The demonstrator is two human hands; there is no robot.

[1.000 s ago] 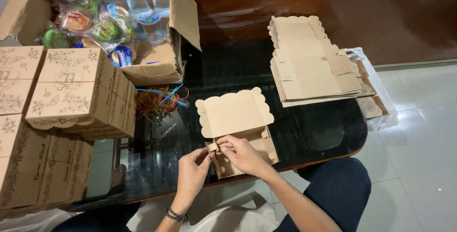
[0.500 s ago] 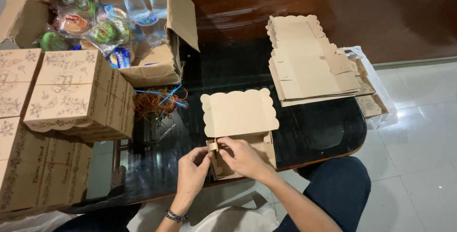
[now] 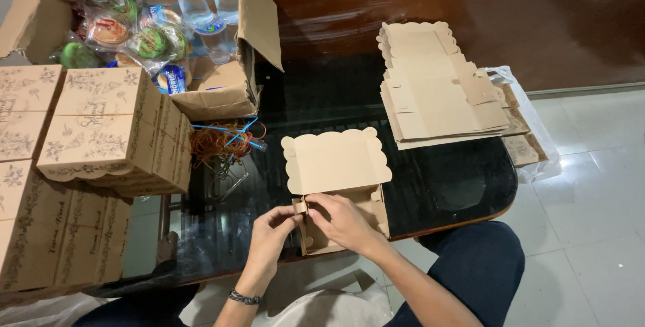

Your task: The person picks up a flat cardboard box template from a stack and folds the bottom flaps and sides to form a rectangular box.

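A brown cardboard box (image 3: 339, 166) with a scalloped lid lies partly folded on the dark glass table (image 3: 443, 186), its lid open and flat toward the far side. My left hand (image 3: 275, 229) pinches a small flap at the box's left side wall. My right hand (image 3: 339, 219) rests over the box's open body, fingers pressing the same flap from the inside. A dark bracelet sits on my left wrist. Both hands cover most of the box's base.
A stack of flat unfolded box blanks (image 3: 437, 92) lies at the far right. Finished patterned boxes (image 3: 101, 132) are piled at the left. An open carton (image 3: 201, 52) holds wrapped snacks and water cups. Rubber bands (image 3: 222, 142) lie beside it.
The view has drifted slightly. My fingers have shifted a little on the flap at the box's left side; the lid stays flat.
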